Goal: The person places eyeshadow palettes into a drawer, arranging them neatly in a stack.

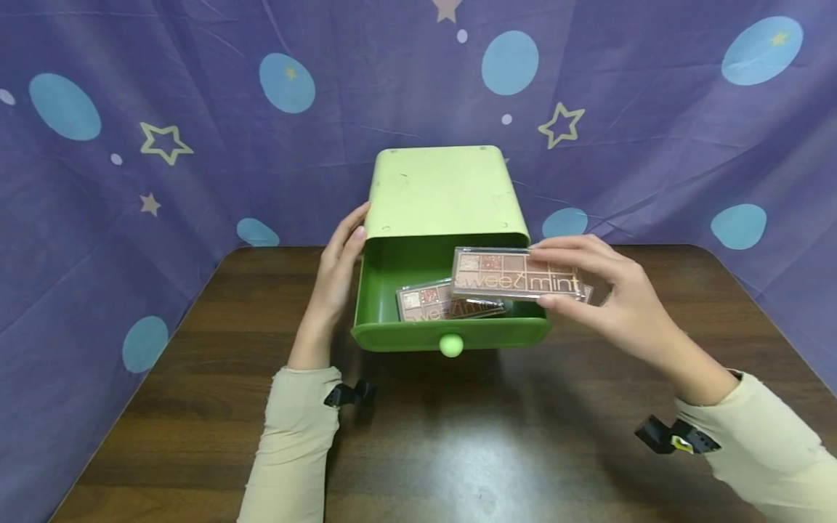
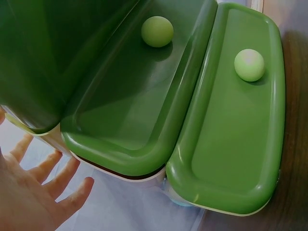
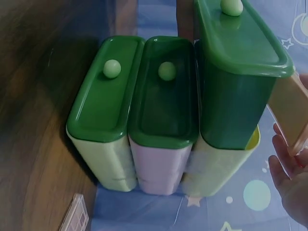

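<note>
A clear-lidded eyeshadow palette is pinched between the thumb and fingers of my right hand, tilted over the pulled-out top drawer. The palette's back and part of that hand show at the right edge of the right wrist view. Inside the drawer lies another palette, partly hidden by the held one. My left hand rests against the left side of the light green cabinet; in the left wrist view its fingers are spread and extended.
Below the pulled-out drawer are two shut drawers, the middle and the bottom one, with round knobs. A palette lies on the wooden table beside the cabinet. A purple curtain hangs behind.
</note>
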`<action>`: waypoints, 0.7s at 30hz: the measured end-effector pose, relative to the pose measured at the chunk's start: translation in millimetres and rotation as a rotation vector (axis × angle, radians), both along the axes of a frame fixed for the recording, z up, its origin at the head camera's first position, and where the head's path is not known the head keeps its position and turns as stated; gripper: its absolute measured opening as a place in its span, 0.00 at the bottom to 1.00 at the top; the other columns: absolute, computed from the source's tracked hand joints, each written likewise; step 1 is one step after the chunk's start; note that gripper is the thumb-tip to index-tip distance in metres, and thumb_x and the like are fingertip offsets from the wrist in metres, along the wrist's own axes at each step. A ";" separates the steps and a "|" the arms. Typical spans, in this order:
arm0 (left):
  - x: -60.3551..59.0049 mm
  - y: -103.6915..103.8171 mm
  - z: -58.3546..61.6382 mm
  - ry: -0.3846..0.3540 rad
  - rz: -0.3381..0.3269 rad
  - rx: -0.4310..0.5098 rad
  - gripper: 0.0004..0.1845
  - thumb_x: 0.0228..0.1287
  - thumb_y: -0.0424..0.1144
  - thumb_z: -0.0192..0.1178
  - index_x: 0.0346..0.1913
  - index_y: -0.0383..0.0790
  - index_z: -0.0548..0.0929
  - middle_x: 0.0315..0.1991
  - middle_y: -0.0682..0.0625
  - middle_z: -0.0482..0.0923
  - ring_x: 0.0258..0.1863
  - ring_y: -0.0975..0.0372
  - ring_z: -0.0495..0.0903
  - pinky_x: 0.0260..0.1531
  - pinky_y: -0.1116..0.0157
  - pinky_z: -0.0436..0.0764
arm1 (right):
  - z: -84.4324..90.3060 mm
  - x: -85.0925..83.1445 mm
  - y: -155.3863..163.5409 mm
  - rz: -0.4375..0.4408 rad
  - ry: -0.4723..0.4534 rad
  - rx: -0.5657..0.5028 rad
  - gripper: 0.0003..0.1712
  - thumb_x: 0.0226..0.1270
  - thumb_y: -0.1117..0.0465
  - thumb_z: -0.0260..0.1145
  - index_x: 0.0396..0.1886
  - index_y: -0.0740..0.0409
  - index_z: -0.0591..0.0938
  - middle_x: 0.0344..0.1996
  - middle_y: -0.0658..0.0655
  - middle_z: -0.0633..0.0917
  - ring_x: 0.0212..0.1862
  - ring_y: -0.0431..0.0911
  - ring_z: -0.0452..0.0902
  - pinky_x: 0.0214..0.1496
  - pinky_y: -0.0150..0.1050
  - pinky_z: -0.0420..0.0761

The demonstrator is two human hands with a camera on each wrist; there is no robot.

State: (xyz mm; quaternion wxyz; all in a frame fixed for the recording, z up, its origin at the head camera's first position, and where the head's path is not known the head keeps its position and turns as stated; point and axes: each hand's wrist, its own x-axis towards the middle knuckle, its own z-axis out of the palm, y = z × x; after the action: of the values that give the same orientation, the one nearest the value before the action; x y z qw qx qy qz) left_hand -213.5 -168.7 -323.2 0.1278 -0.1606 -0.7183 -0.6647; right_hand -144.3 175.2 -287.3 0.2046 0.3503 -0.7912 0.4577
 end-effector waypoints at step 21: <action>0.3 0.9 1.1 -0.003 0.008 0.000 0.27 0.76 0.46 0.45 0.74 0.43 0.66 0.69 0.48 0.67 0.56 0.59 0.72 0.54 0.60 0.72 | 9.7 -26.2 -35.9 0.157 -0.119 0.258 0.23 0.59 0.60 0.76 0.56 0.48 0.85 0.55 0.45 0.81 0.60 0.41 0.72 0.63 0.41 0.70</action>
State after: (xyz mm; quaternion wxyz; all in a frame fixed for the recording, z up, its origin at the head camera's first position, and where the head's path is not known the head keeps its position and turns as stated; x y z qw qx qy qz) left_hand -213.2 -167.8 -322.1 0.1297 -0.1568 -0.7191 -0.6645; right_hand -170.4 139.2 -277.5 0.0741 0.4067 -0.8243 0.3869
